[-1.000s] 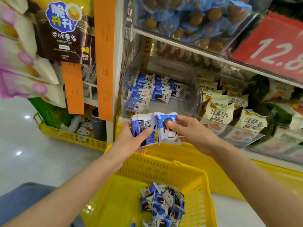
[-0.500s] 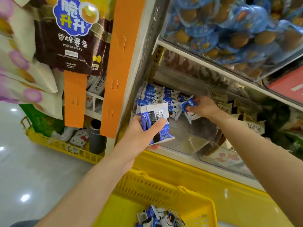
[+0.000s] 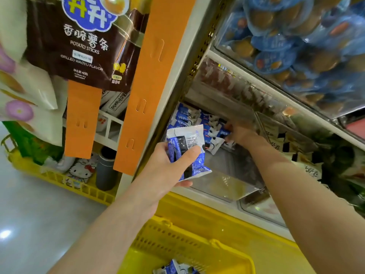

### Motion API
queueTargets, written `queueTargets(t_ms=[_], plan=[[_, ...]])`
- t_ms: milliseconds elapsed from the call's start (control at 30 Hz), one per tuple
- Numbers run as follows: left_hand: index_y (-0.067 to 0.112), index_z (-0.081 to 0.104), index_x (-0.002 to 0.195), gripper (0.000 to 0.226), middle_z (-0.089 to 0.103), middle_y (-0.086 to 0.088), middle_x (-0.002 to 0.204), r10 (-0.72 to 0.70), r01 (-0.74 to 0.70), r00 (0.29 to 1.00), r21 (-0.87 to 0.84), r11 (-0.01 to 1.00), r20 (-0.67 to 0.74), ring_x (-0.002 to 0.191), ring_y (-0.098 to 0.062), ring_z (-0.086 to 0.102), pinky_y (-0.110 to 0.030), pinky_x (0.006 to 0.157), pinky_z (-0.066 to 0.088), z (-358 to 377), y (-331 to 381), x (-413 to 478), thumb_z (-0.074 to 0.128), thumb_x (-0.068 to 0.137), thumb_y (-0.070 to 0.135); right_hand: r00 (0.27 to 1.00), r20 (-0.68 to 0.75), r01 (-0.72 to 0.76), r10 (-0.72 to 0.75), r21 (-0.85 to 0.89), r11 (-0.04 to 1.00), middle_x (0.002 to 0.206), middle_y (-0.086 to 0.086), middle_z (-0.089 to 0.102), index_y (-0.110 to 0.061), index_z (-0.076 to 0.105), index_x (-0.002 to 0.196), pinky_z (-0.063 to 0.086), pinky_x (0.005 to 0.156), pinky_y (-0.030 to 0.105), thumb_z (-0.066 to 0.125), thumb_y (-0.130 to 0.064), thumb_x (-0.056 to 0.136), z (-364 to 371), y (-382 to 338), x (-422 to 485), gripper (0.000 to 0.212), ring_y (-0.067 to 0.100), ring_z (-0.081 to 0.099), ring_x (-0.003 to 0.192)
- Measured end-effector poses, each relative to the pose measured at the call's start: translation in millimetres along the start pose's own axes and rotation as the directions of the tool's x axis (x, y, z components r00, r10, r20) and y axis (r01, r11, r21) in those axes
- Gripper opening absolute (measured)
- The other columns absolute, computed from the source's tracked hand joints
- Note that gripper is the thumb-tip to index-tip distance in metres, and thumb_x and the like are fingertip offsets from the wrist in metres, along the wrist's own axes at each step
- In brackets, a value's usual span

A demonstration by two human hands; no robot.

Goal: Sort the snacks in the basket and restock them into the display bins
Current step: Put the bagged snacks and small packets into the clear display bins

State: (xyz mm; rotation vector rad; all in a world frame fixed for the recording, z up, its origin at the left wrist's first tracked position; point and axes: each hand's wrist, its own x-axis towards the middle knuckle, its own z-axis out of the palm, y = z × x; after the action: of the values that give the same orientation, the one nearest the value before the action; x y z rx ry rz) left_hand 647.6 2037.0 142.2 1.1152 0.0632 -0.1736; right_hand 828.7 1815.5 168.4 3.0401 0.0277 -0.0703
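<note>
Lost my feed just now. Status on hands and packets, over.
Left hand grips one packet before clear bin. Right hand inside bin, pinching second packet at stocked row. No obstruction seen.

clear bin [image 3: 227, 186]: front floor free; packets [image 3: 189, 117] fill rear | shelf [image 3: 246, 74] overhangs

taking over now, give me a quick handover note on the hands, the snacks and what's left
Left hand grips one blue-and-white packet in front of the clear bin.
Right hand is inside the bin, fingers at the row of matching packets; blur hides whether it grips one.
Done: that row stands at the back of the bin.
Left: place the held packet, then the loose packets in the yellow basket below.
</note>
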Motion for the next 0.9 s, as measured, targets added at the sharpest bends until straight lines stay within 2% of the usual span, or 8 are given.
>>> queueTargets(t_ms=[133,333,467,600,700,767,833,900], plan=[[0.025,0.051,0.106,0.038,0.066,0.001,0.098,-0.004,0.004,1.000,-0.008,1.000,-0.015,0.079,-0.013,0.069,-0.024,0.055,0.057,-3.6,0.9,1.3,0.068,0.075,0.036,1.000,0.009,0.028,-0.028,0.015,0.999,0.120,0.014,0.058,-0.006,0.057,0.120,0.044,0.091,0.031,0.074,-0.010,0.076,7.7,5.4,0.4,0.047,0.029,0.056,0.107],[0.023,0.049,0.110,0.042,0.064,0.001,0.101,-0.010,0.011,1.000,0.013,1.000,-0.028,0.083,-0.013,0.068,-0.024,0.054,0.057,-1.9,0.7,4.3,0.068,0.075,0.037,0.996,-0.027,0.077,-0.080,-0.081,0.994,0.124,0.014,0.059,-0.010,0.057,0.123,0.044,0.091,0.032,0.065,-0.011,0.085,17.3,3.3,1.8,0.039,0.030,0.056,0.109],[0.022,0.050,0.111,0.042,0.065,0.000,0.100,-0.009,0.010,1.000,0.029,1.000,-0.029,0.081,-0.013,0.068,-0.025,0.055,0.057,-1.7,1.3,5.3,0.067,0.075,0.036,0.999,-0.003,0.047,-0.047,-0.037,0.998,0.126,0.013,0.057,-0.010,0.054,0.126,0.045,0.095,0.034,0.065,-0.008,0.084,12.0,3.2,0.5,0.043,0.029,0.055,0.112],[0.028,0.052,0.104,0.034,0.066,0.004,0.097,-0.003,0.003,1.000,0.037,0.999,-0.005,0.076,-0.010,0.070,-0.026,0.057,0.058,-0.9,1.1,2.7,0.067,0.075,0.037,0.988,-0.132,0.082,-0.079,0.011,0.997,0.134,0.014,0.050,-0.010,0.047,0.133,0.042,0.098,0.034,0.056,-0.002,0.086,-4.1,-6.5,-16.5,0.049,0.030,0.050,0.120],[0.029,0.052,0.101,0.033,0.066,0.005,0.097,-0.005,0.005,1.000,0.026,1.000,0.014,0.077,-0.009,0.070,-0.027,0.057,0.058,2.1,-0.4,0.3,0.068,0.074,0.037,0.940,-0.323,0.187,-0.111,0.213,0.959,0.122,0.009,0.059,-0.012,0.051,0.129,0.046,0.090,0.022,0.055,-0.009,0.090,-19.5,-28.0,-49.5,0.039,0.017,0.058,0.105],[0.028,0.052,0.104,0.039,0.066,0.003,0.098,-0.016,0.016,1.000,0.000,1.000,0.020,0.076,-0.010,0.070,-0.027,0.055,0.057,5.3,-0.5,-2.0,0.069,0.069,0.037,0.899,-0.426,0.299,-0.098,0.437,0.849,0.099,-0.001,0.063,-0.013,0.058,0.114,0.041,0.069,0.003,0.054,-0.015,0.093,-29.7,-45.7,-82.0,0.022,0.000,0.056,0.080],[0.024,0.053,0.106,0.052,0.067,0.001,0.097,-0.027,0.028,0.999,-0.016,0.999,0.021,0.074,-0.013,0.071,-0.028,0.054,0.057,9.2,-0.6,-4.5,0.069,0.060,0.041,0.926,-0.366,0.322,-0.087,0.651,0.688,0.086,-0.007,0.062,-0.019,0.058,0.103,0.044,0.059,0.004,0.050,-0.026,0.095,-36.8,-60.7,-115.6,0.013,-0.003,0.056,0.067],[0.023,0.053,0.105,0.058,0.067,-0.002,0.096,-0.032,0.032,0.999,-0.011,0.999,0.012,0.072,-0.014,0.071,-0.029,0.053,0.057,12.9,-0.6,-8.0,0.067,0.054,0.045,0.973,-0.170,0.228,-0.154,0.785,0.576,0.086,-0.008,0.063,-0.024,0.058,0.097,0.052,0.059,0.013,0.046,-0.034,0.096,-40.2,-70.3,-144.0,0.016,-0.004,0.060,0.063]])
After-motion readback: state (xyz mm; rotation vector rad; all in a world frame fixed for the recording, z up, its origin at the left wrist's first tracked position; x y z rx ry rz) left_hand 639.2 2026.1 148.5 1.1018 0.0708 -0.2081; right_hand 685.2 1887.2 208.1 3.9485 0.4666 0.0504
